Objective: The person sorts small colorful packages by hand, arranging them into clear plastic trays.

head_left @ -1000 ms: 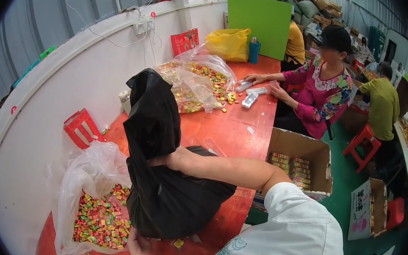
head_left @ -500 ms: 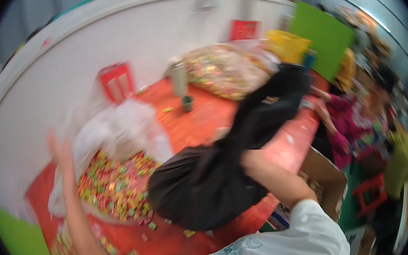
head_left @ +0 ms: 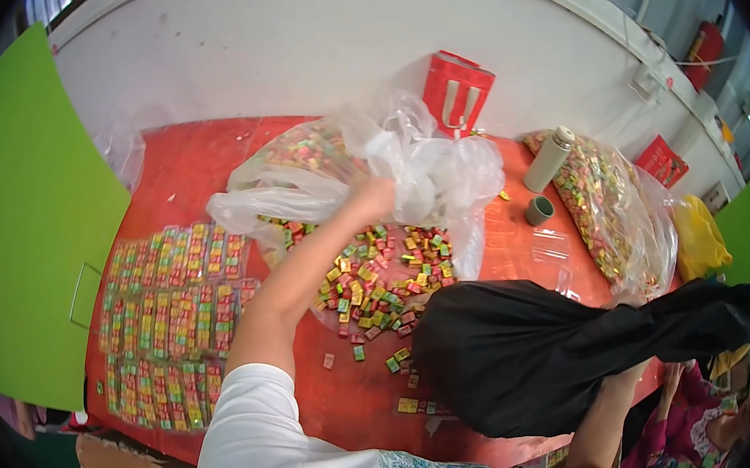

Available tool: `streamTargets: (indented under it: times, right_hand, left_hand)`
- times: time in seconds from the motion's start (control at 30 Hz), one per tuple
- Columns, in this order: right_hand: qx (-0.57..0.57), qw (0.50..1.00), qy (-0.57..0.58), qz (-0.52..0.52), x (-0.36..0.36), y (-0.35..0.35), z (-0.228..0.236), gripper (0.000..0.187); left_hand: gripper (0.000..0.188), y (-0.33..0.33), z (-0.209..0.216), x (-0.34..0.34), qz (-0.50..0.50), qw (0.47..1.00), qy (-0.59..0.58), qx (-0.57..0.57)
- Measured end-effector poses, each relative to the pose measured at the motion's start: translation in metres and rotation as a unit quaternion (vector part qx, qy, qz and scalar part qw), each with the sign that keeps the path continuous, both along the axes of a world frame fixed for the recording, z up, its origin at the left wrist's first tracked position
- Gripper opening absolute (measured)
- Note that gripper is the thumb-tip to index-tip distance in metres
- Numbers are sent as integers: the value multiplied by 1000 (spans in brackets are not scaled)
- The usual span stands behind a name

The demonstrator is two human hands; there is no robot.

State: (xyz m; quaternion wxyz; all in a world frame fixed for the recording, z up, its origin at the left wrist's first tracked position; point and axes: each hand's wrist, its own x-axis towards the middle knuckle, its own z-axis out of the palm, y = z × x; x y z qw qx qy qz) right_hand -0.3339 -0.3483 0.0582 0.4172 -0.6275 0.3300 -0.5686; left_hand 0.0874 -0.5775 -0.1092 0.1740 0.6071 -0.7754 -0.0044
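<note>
Black bag [head_left: 508,355] is spreading wide over the right part of the red bench [head_left: 321,423], its rounded body overlapping the right edge of the loose wrapped cubes [head_left: 375,284] and its gathered neck pointing rightward. Whether its underside is pressing on the bench, I cannot tell. The right hand [head_left: 629,374] is grasping that neck, fingers showing on the far side and wrist on the near side. The left hand [head_left: 372,198] is resting against the translucent plastic bag [head_left: 448,173], too blurred to tell whether its fingers are pinching the film or only touching it.

The black bag is looking soft and limp at the neck, where folds are running lengthwise, while the body is bulging, so it is probably carrying some weight; its contents are not showing. The gathered neck is offering the surest hold, ideally with a palm supporting the bulge. The plastic film is probably being slippery, light and easily torn, so its bunched folds are giving better purchase than a single thin edge. The loose cubes are appearing small, firm and light, inclined to scatter. Leftward, flat clear packs [head_left: 170,323] are lying in rows; beyond, a pale flask [head_left: 548,160] is standing near a grey-green cup [head_left: 539,210].
</note>
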Motion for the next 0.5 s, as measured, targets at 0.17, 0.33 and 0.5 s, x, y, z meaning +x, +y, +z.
streamTargets:
  times: [0.17, 0.33, 0.5]
  right_hand:
    - [-66, 996, 35, -54, 9, -42, 33, 41]
    - [-56, 990, -127, -23, -14, -62, 63, 40]
    - [-56, 959, -141, 238, 4, -67, 74, 38]
  left_hand:
    - [22, 71, -2, 34, 7, 1000, 22, 0]
    - [22, 70, 30, 48, 28, 990, 35, -137]
    - [40, -3, 37, 114, -43, 897, 369, -240]
